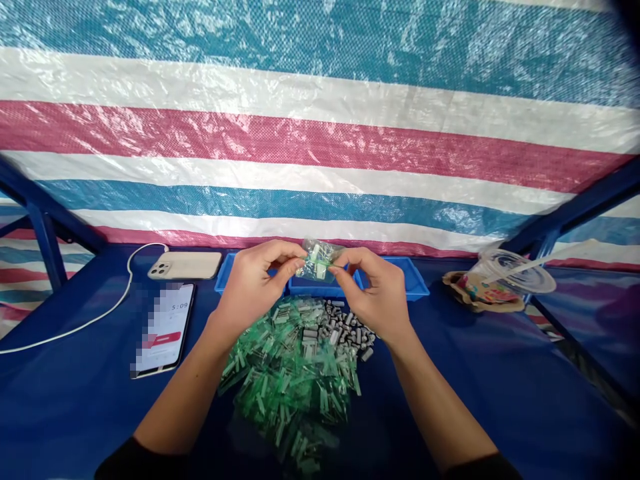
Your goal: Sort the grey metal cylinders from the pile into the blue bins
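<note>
A small clear zip bag (316, 256) with a green strip and pale pieces inside is stretched between my two hands. My left hand (260, 277) pinches its left edge between thumb and fingertips. On the other side, my right hand (371, 287) grips the bag's right end the same way. Below lies a heap of similar green-edged bags (290, 380) with slim pieces in them. Small grey metal cylinders (350, 330) are piled at the heap's right, just under my right hand. Blue trays (410, 279) stand behind my hands, partly hidden by them.
A lit phone (167, 327) and a pale phone (193, 265) with a white cable (131, 267) lie at the left. A plastic cup (500, 277) with a straw rests in a brown holder at the right. Behind the blue table (65, 400) hangs a striped tarp (320, 140).
</note>
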`<state>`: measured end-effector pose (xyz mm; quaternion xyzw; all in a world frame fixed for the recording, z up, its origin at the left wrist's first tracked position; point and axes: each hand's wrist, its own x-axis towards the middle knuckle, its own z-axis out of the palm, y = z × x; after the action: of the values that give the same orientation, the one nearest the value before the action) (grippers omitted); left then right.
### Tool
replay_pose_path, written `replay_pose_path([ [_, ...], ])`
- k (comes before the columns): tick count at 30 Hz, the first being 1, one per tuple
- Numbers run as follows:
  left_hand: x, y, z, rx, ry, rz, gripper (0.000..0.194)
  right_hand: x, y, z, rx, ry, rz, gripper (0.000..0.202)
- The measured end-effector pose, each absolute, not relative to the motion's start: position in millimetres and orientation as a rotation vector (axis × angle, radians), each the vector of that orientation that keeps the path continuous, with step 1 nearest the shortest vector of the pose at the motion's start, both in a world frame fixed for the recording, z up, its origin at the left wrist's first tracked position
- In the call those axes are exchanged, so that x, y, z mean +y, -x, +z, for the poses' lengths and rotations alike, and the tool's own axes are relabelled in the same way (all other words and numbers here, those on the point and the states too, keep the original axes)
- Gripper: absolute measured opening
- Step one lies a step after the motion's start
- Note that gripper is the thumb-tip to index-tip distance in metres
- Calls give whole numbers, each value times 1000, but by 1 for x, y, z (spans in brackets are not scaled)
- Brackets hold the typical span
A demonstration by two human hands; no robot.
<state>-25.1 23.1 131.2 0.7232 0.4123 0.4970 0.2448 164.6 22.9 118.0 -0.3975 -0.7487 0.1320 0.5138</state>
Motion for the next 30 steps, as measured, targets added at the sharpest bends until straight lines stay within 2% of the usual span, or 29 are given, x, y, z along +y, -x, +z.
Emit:
replay_pose_path([
  [3, 26, 30, 131, 1103, -2030, 1225, 7, 22, -169, 120, -1900, 925, 278, 6],
  [12, 27, 32, 133, 985, -1869, 1241, 9, 17, -172, 126, -1870, 818, 327, 12],
  [18, 24, 19, 132, 909, -1644, 1425, 15, 15, -155, 120, -1515, 781, 798, 7],
  [22, 22, 16, 132, 890, -1682, 1429, 32, 21, -149, 117, -1283, 839, 1147, 33],
  [24, 22, 19, 133, 881, -1755, 1389, 42, 22, -149, 118, -1312, 848, 1210, 23],
  [25, 22, 21, 133, 881, -1797, 1364, 42, 22, -150, 118, -1350, 853, 1161, 13],
  [27, 24, 24, 133, 912, -1865, 1348, 31, 19, -151, 118, -1437, 880, 895, 1],
  [30, 27, 25, 132, 1038, -1813, 1427, 17, 12, -149, 117, -1522, 888, 382, 13],
])
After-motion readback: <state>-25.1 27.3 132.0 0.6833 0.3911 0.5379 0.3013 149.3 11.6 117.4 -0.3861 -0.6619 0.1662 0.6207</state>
